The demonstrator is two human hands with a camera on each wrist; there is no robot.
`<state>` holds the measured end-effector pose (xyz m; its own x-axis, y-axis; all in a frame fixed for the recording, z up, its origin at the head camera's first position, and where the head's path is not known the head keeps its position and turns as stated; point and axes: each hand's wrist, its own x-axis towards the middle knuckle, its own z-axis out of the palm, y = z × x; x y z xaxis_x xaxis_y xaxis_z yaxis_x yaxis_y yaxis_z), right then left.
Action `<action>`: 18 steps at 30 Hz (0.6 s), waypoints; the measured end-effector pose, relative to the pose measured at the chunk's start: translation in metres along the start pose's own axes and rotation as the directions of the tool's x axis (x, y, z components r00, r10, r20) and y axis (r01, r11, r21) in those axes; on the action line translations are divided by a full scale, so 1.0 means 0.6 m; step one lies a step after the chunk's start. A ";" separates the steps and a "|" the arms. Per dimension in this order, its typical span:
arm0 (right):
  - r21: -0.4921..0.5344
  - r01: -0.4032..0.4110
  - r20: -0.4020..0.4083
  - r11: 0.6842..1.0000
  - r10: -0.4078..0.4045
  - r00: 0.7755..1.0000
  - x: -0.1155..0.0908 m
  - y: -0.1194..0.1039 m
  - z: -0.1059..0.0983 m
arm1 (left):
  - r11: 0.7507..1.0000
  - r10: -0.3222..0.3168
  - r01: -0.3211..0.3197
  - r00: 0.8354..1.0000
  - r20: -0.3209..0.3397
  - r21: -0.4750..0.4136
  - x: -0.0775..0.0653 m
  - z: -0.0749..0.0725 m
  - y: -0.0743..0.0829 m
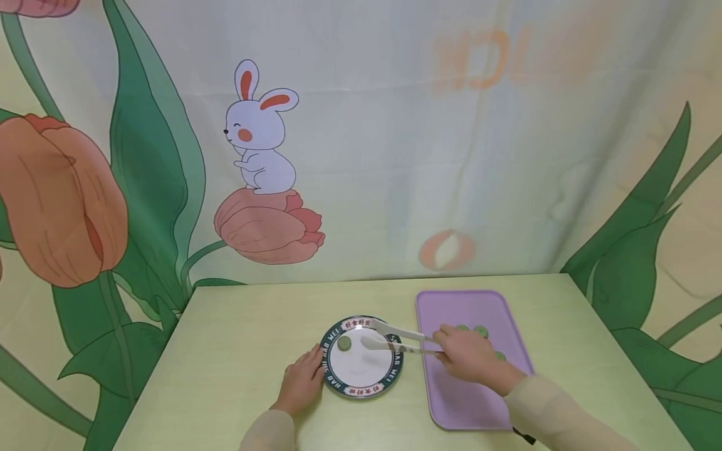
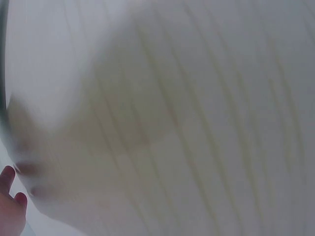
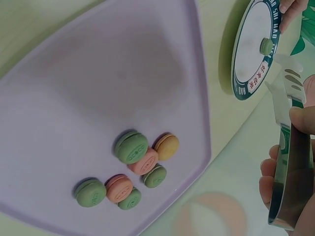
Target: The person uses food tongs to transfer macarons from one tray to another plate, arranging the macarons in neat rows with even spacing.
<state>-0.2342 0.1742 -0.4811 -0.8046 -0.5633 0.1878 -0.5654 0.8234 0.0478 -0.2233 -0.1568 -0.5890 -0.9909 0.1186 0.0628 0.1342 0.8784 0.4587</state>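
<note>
In the head view, my right hand (image 1: 470, 356) grips a pair of tongs (image 1: 402, 333) whose pale tips spread apart over the plate. The right wrist view shows the dark handle and slotted white head of the tongs (image 3: 283, 182), with nothing between the tips. A green macaron (image 1: 344, 343) lies on the left part of the round white plate (image 1: 361, 373), which has a dark green lettered rim. My left hand (image 1: 301, 379) rests at the plate's left edge, extended fingers touching the rim. In the left wrist view only some fingertips (image 2: 7, 179) show at the lower left.
Right of the plate lies a purple tray (image 1: 468, 407), partly under my right forearm. It bears several macarons: green ones (image 3: 131, 147), pink ones (image 3: 119, 188) and a yellow-orange one (image 3: 166, 146). A curtain (image 1: 361, 138) printed with tulips and a rabbit hangs behind the table (image 1: 237, 332).
</note>
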 end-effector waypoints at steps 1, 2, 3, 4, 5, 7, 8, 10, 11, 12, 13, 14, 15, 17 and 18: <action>-0.005 0.003 -0.013 1.000 -0.003 1.000 -0.002 0.002 0.000 | 1.000 0.001 -0.001 1.000 0.000 0.002 0.000 0.000 0.001; -0.015 0.007 -0.024 1.000 -0.007 1.000 -0.005 0.005 0.000 | 1.000 0.003 -0.003 1.000 0.000 0.004 0.000 0.000 0.001; -0.021 0.011 -0.036 1.000 -0.012 0.999 -0.007 0.007 0.000 | 1.000 0.006 -0.006 1.000 -0.001 0.005 0.000 -0.001 0.001; -0.030 0.017 -0.046 0.999 -0.018 0.999 -0.010 0.009 -0.001 | 1.000 0.006 -0.006 1.000 -0.002 0.004 0.000 -0.001 0.002; -0.033 0.025 -0.059 0.999 -0.027 0.998 -0.011 0.011 -0.001 | 1.000 0.006 -0.006 1.000 -0.003 0.004 0.000 -0.001 0.002; -0.035 0.040 -0.077 0.999 -0.043 0.996 -0.014 0.014 -0.002 | 1.000 0.006 -0.006 1.000 -0.004 0.005 -0.001 -0.002 0.002; -0.037 0.048 -0.083 0.998 -0.051 0.995 -0.016 0.017 -0.003 | 1.000 0.006 -0.006 1.000 -0.003 0.006 -0.001 -0.002 0.002; -0.027 0.058 -0.088 0.998 -0.060 0.994 -0.019 0.020 -0.005 | 1.000 0.004 -0.004 1.000 0.000 0.008 0.000 -0.003 0.003; -0.018 0.057 -0.086 0.998 -0.058 0.995 -0.021 0.022 -0.006 | 1.000 0.003 -0.003 1.000 0.002 0.010 0.000 -0.003 0.003; -0.007 0.053 -0.083 0.999 -0.054 0.995 -0.023 0.024 -0.007 | 1.000 0.002 -0.002 1.000 0.004 0.011 0.000 -0.002 0.003; 0.004 0.046 -0.077 0.999 -0.046 0.996 -0.025 0.026 -0.008 | 1.000 0.004 -0.004 1.000 0.004 0.012 0.000 -0.002 0.003; 0.013 0.039 -0.070 0.999 -0.038 0.997 -0.027 0.028 -0.009 | 1.000 0.005 -0.005 1.000 0.004 0.011 0.000 -0.002 0.003; 0.018 0.028 -0.065 0.999 -0.027 0.997 -0.029 0.030 -0.009 | 1.000 0.007 -0.007 1.000 0.002 0.011 0.000 -0.002 0.003; 0.024 0.015 -0.065 1.000 -0.014 0.998 -0.033 0.034 -0.010 | 1.000 0.008 -0.008 1.000 0.000 0.010 0.000 -0.002 0.003; 0.024 0.015 -0.068 1.000 -0.013 0.998 -0.035 0.036 -0.011 | 1.000 0.010 -0.010 1.000 -0.002 0.010 0.000 -0.002 0.003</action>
<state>-0.2283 0.2044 -0.4775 -0.7830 -0.5680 0.2537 -0.5813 0.8133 0.0269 -0.2232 -0.1561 -0.5871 -0.9895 0.1266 0.0695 0.1444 0.8817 0.4492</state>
